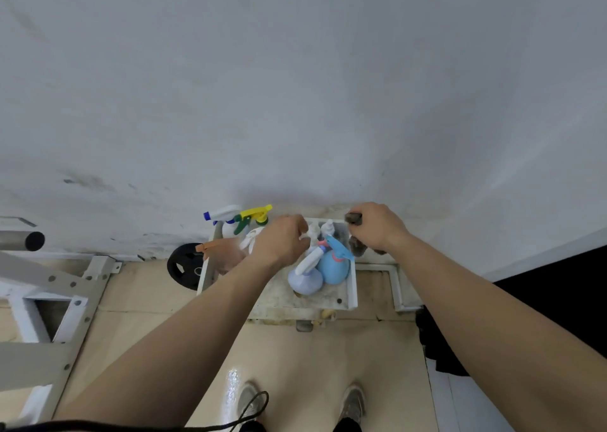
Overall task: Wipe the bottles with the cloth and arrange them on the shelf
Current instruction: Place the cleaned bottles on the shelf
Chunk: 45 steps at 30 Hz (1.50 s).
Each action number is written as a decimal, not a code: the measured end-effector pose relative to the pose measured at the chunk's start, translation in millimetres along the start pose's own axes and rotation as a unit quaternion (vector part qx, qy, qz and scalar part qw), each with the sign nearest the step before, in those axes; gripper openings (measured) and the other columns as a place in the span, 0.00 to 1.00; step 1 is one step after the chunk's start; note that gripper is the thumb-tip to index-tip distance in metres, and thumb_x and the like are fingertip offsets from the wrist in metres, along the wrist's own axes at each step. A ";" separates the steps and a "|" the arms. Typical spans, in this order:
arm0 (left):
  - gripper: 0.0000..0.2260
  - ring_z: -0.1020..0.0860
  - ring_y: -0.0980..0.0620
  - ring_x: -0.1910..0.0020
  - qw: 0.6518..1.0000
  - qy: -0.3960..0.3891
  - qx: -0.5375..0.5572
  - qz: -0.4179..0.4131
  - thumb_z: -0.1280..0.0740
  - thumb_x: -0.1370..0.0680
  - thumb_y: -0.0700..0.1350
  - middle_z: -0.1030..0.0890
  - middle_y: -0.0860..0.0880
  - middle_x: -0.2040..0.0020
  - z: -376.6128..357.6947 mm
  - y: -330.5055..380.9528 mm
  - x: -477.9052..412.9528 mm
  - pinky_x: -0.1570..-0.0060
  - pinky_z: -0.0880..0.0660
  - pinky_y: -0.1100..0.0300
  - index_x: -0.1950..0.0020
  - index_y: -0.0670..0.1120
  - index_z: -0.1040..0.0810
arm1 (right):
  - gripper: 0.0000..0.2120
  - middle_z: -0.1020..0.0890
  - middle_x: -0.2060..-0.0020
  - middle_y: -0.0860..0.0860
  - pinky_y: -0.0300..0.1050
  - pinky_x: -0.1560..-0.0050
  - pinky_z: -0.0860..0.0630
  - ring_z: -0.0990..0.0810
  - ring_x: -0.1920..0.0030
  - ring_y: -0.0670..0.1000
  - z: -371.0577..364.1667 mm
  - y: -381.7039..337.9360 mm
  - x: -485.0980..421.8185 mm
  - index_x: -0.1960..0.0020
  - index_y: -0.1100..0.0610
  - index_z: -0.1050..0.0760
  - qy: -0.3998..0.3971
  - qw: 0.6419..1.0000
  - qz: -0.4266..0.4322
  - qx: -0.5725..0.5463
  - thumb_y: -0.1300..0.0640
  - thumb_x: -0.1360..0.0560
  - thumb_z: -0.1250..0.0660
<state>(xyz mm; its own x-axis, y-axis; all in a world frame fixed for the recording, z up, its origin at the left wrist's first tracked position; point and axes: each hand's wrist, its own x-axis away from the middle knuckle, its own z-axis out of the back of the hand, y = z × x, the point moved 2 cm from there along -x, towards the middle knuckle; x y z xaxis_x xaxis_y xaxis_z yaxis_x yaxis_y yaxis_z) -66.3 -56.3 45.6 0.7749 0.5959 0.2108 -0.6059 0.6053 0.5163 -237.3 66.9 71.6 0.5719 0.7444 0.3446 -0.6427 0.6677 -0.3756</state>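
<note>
- Shoes (250, 398) stood below the shelf (353, 288).
- Left hand (279, 239) gripped a white bottle (313, 231) on the shelf, beside the blue bottle (333, 267) and the lilac bottle (305, 282).
- Right hand (374, 226) clutched the cloth (357, 248) at the far corner.

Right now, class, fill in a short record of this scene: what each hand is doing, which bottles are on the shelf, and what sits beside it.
left hand: left hand curls its fingers on the top of a white bottle
right hand: right hand grips a dark cloth
shelf: white shelf against the wall
other bottles: blue round bottle, lilac bottle, orange-capped bottle, yellow-trigger sprayer, blue-nozzle sprayer
beside shelf: black weight plate, on its left
</note>
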 end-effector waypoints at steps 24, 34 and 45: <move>0.09 0.24 0.46 0.64 0.992 -0.046 -0.093 0.078 0.29 0.28 0.49 0.26 0.49 0.65 -47.5 -47.5 32.5 0.69 0.34 0.59 0.60 0.47 0.26 | 0.11 0.18 0.49 0.48 0.45 0.56 0.29 0.20 0.50 0.53 -47.6 -19.2 -12.5 0.45 0.47 0.19 -0.068 0.981 0.076 0.164 0.46 0.26 0.28; 0.13 0.20 0.44 0.61 0.990 0.010 -0.097 0.106 0.29 0.26 0.53 0.18 0.44 0.56 -32.8 -85.4 55.6 0.62 0.21 0.54 0.55 0.43 0.18 | 0.09 0.16 0.49 0.51 0.45 0.55 0.27 0.18 0.47 0.57 -55.3 -77.9 -42.5 0.45 0.47 0.18 -0.034 0.974 0.137 0.178 0.48 0.25 0.29; 0.11 0.20 0.46 0.62 0.988 -0.009 -0.096 0.119 0.28 0.28 0.52 0.18 0.45 0.58 -30.8 -95.6 50.3 0.62 0.20 0.56 0.53 0.45 0.17 | 0.06 0.17 0.51 0.53 0.45 0.58 0.30 0.18 0.50 0.59 -66.9 -87.9 -65.5 0.49 0.50 0.20 0.014 0.971 0.143 0.190 0.49 0.22 0.31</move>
<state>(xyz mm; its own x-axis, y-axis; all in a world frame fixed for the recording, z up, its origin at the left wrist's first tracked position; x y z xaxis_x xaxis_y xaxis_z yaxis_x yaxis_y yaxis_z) 25.1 -67.9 -18.7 0.6090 0.7247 0.3222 -0.7925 0.5394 0.2846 -184.2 -40.0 24.5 0.3529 0.9025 0.2470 -0.9161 0.3870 -0.1052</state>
